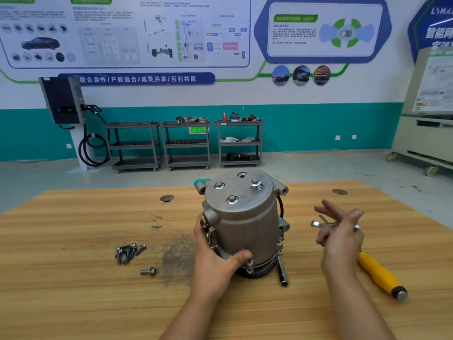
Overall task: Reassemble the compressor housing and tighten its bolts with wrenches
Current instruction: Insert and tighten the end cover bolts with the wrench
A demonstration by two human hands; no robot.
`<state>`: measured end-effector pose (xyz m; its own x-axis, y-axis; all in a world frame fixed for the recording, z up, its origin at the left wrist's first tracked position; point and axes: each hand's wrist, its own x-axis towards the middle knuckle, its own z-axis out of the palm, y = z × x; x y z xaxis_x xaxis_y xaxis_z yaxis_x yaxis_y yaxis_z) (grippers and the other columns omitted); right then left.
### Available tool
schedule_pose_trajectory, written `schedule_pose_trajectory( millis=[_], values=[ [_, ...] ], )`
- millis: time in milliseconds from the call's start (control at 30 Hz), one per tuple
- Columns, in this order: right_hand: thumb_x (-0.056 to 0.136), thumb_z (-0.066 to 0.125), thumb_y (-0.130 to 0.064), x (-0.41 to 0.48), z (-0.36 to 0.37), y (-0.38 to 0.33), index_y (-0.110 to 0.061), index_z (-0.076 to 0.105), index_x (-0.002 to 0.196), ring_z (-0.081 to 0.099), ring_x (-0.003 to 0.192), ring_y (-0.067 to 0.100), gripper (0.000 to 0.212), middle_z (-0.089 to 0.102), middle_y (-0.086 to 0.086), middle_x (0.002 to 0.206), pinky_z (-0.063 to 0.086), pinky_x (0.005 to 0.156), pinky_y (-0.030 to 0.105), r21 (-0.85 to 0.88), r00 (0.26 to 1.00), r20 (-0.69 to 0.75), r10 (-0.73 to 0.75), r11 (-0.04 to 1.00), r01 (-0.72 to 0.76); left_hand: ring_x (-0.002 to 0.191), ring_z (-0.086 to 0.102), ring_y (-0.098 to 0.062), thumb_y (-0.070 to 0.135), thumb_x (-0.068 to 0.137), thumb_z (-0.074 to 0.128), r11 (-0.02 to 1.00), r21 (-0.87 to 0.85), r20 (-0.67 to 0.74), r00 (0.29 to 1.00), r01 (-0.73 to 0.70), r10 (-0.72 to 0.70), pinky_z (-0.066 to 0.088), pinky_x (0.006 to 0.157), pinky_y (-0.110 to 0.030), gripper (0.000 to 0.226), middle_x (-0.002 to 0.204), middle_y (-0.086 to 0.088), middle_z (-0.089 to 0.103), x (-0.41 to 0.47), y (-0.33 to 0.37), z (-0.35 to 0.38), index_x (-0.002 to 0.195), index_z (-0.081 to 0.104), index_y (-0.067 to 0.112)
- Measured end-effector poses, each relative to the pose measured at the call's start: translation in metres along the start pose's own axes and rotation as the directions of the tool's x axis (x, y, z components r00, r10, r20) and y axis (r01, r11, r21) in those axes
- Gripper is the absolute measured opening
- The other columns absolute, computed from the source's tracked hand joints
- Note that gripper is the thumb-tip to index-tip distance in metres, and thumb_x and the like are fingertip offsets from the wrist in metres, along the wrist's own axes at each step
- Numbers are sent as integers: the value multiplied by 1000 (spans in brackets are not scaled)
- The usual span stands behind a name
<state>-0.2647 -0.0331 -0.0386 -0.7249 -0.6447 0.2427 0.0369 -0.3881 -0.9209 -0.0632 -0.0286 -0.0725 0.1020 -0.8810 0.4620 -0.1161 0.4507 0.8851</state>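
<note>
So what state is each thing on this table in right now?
Compressor: upright, cover on.
Top bolts: three in, one standing proud; one hole empty.
Left hand: grips the Compressor low down.
Right hand: raised by a wrench; grip unclear.
Loose bolts: lying on the table.
Yellow tool: lying untouched.

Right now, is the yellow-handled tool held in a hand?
No, the yellow-handled tool lies on the table, and no hand is closed around it.
</note>
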Motion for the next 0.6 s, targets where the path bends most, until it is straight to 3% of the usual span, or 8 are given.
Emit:
schedule_pose_trajectory(
  millis=[133,267,367,433,500,567,600],
  values=[
    [92,8,-63,9,-5,-24,-20,70,101,41,36,9,76,72,-4,83,33,38,17,88,991,111,-70,994,60,102,41,25,26,46,90,1000,2,33,999,26,-26,29,75,9,104,123,24,43,2,-5,1,116,18,53],
    [94,3,-61,19,-8,-46,-14,71,97,46,41,14,82,69,4,74,34,40,18,236,963,250,-101,971,40,107,41,23,39,39,87,999,-1,45,998,50,-50,30,78,8,107,126,22,44,3,-8,-1,119,17,50],
    [94,4,-61,17,-7,-62,-7,67,85,51,45,18,83,61,6,60,44,44,20,347,925,365,-109,937,-27,108,44,14,37,41,89,998,15,44,997,58,-59,29,75,9,109,124,25,42,3,-10,-2,119,13,51],
    [97,13,-55,15,-7,-71,-7,62,81,53,48,16,70,59,4,59,47,47,20,396,909,398,-124,917,-49,107,44,7,30,45,91,998,36,46,997,57,-59,28,72,10,114,124,25,41,3,-11,-2,119,7,53],
    [101,26,-36,14,-7,-79,-8,58,84,55,52,13,46,60,1,63,47,48,20,436,881,444,-161,898,-55,114,42,-1,28,44,92,998,34,49,997,52,-53,27,72,11,118,128,17,40,3,-12,-1,124,7,48],
    [100,32,-18,13,-6,-88,-8,58,92,57,57,11,28,62,-1,69,49,52,21,445,836,491,-245,896,1,110,44,3,25,44,93,999,32,64,997,33,-35,29,73,10,114,127,17,42,3,-13,-1,122,13,48],
    [99,34,-17,13,-4,-94,-8,58,95,57,58,10,26,64,-2,72,50,53,22,434,815,498,-296,899,61,106,45,9,21,46,93,999,39,74,997,23,-26,29,74,9,111,126,18,43,3,-12,0,122,16,48]
  ],
)
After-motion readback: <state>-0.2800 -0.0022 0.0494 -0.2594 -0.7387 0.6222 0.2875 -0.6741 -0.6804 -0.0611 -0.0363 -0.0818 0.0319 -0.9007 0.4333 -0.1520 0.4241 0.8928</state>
